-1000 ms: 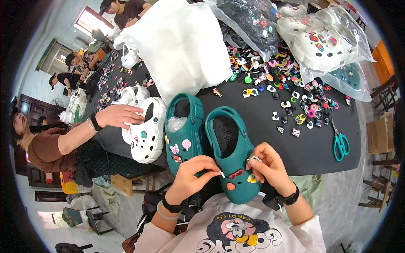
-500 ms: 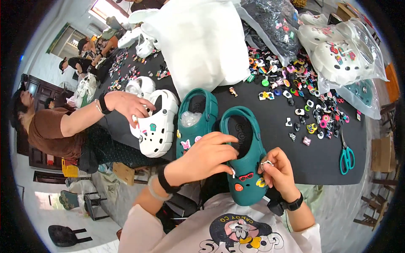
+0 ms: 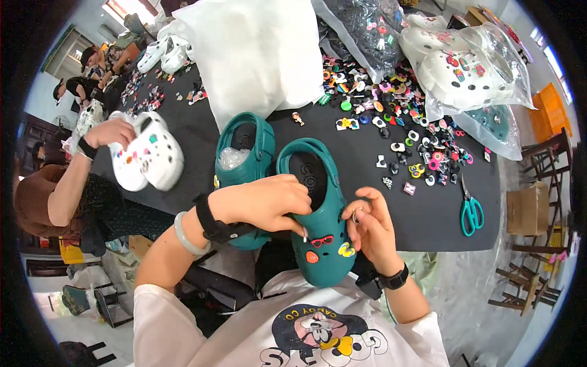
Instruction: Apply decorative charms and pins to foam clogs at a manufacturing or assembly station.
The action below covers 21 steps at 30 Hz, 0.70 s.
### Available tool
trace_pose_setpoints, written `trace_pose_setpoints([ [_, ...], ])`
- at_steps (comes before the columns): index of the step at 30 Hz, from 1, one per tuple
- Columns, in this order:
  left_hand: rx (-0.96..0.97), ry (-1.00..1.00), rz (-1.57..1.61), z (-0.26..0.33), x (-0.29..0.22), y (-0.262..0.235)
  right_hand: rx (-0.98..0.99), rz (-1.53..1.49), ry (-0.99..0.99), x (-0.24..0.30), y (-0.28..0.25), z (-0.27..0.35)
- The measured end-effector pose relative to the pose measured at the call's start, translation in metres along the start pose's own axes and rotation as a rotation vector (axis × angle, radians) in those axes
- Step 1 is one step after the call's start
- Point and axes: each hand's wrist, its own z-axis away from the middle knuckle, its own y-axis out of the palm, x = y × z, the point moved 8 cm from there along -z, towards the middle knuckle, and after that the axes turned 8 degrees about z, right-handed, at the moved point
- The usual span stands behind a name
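Note:
A teal clog (image 3: 330,215) stands in front of me, toe toward me, with red sunglasses, orange and yellow charms on its upper. My left hand (image 3: 263,202) reaches across its left side, thumb and fingertips pinched at the upper beside the sunglasses charm (image 3: 321,240). A tiny white bit shows at those fingertips, too small to name. Against the clog's right side, near the yellow charm (image 3: 347,249), is my right hand (image 3: 372,227), its fingers loosely bent and apart. A second teal clog (image 3: 244,177), clear plastic stuffed inside, stands to the left, partly behind my left hand.
Loose charms (image 3: 422,144) lie heaped across the black table (image 3: 416,211). Teal-handled scissors (image 3: 471,214) rest near its right edge. A white bag (image 3: 251,61) and bagged white clogs (image 3: 465,73) are at the back. On the left, another person's hand (image 3: 113,133) holds white clogs (image 3: 162,153).
My view has shifted, moving the table leftward in the picture. The other person's hand has carried the white clogs left, away from the teal ones. My right fingers have spread; my left still pinches there.

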Motion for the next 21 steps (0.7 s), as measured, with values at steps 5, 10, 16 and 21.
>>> trace_pose_setpoints([
  [5, -0.059, -0.086, 0.088, 0.011, -0.009, -0.006, 0.109, 0.24, -0.072, 0.022, 0.007, 0.02],
  [10, -0.298, -0.568, 0.597, 0.007, 0.016, -0.003, 0.022, 1.305, -0.352, 0.053, 0.02, 0.051],
  [16, -0.052, -0.756, 0.313, -0.009, 0.027, 0.011, 0.029, 1.566, -0.253, 0.036, 0.032, 0.038],
  [21, -0.092, -0.604, 0.279, -0.016, 0.027, 0.009, 0.064, 1.756, -0.38, 0.037, 0.045, 0.04],
])
